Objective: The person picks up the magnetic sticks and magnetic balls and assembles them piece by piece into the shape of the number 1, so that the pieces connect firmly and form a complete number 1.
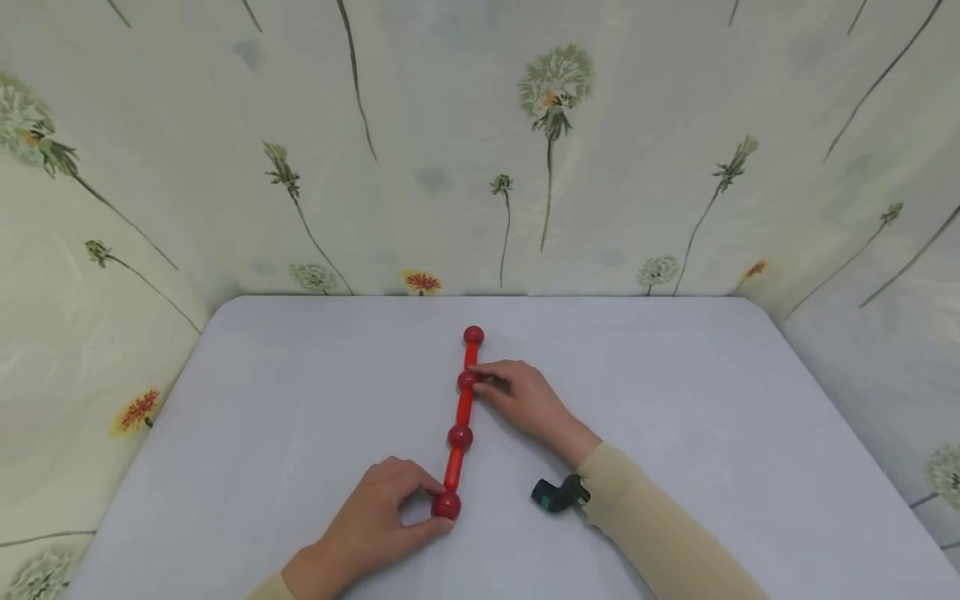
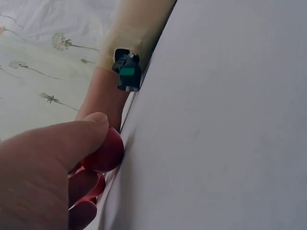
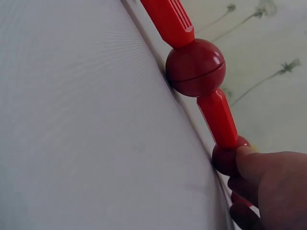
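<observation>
A straight chain of dark red balls joined by bright red rods lies on the white table, running from near me toward the back edge. My left hand (image 1: 386,508) pinches the nearest ball (image 1: 447,506) between thumb and fingers; the left wrist view shows that ball (image 2: 108,152) under the thumb. Farther up the chain, my right hand (image 1: 528,404) pinches another ball (image 1: 468,380), its thumb on the ball (image 3: 226,160) in the right wrist view. Between the hands sits a ball (image 1: 460,437) that neither touches. The far end ball (image 1: 473,335) stands beyond my right hand.
The white table (image 1: 712,392) has rounded back corners. Behind and beside it hangs a pale curtain (image 1: 450,125) printed with dandelions and other flowers. A small black camera mount (image 1: 558,493) sits at my right wrist, by the beige sleeve (image 1: 652,517).
</observation>
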Demonstrator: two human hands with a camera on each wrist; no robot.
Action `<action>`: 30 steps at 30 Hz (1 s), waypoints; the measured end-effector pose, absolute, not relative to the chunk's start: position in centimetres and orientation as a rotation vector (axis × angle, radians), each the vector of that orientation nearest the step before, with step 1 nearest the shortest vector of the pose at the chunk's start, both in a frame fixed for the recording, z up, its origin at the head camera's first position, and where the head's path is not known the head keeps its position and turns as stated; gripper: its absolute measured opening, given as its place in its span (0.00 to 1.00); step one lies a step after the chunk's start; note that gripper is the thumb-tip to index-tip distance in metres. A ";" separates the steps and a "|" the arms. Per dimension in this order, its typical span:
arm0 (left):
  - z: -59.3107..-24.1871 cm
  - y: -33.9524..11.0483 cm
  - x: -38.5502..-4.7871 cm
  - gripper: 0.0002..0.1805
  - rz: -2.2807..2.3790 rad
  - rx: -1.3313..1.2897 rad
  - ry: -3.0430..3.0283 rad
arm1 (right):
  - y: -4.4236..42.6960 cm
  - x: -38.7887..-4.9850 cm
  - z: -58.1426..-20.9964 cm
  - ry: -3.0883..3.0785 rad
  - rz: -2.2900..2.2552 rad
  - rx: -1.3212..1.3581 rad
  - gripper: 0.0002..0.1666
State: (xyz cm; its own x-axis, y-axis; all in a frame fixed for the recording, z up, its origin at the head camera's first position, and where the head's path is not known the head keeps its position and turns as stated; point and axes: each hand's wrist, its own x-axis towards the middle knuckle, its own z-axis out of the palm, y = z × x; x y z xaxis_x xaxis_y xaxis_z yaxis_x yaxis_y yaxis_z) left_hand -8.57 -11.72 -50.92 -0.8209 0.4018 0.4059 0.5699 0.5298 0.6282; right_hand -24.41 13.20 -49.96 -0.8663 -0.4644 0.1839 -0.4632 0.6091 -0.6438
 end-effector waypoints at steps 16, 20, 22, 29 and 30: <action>-51.1 -10.8 -8.4 0.16 -1.135 -0.816 -2.574 | 12.0 -24.9 -50.1 2.808 -1.113 -0.801 0.20; -51.1 -10.8 -8.4 0.16 -1.134 -0.817 -2.571 | 12.0 -24.8 -50.2 2.818 -1.119 -0.809 0.19; -51.2 -10.8 -8.5 0.16 -1.131 -0.816 -2.568 | 11.9 -24.8 -50.3 2.820 -1.130 -0.828 0.19; -51.1 -10.9 -8.4 0.16 -1.125 -0.811 -2.560 | 11.6 -24.9 -50.4 2.822 -1.138 -0.847 0.19; -51.0 -10.9 -8.4 0.16 -1.125 -0.810 -2.562 | 11.5 -24.8 -50.4 2.823 -1.134 -0.841 0.19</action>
State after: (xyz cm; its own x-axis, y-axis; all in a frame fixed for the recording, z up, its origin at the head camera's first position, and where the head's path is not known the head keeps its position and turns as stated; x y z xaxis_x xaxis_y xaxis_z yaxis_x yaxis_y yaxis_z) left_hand -8.41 -10.92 -51.04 -0.8215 0.3953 0.4110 0.5701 0.5529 0.6077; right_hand -24.85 11.52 -50.36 -0.8579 -0.4713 0.2044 -0.4817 0.5997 -0.6390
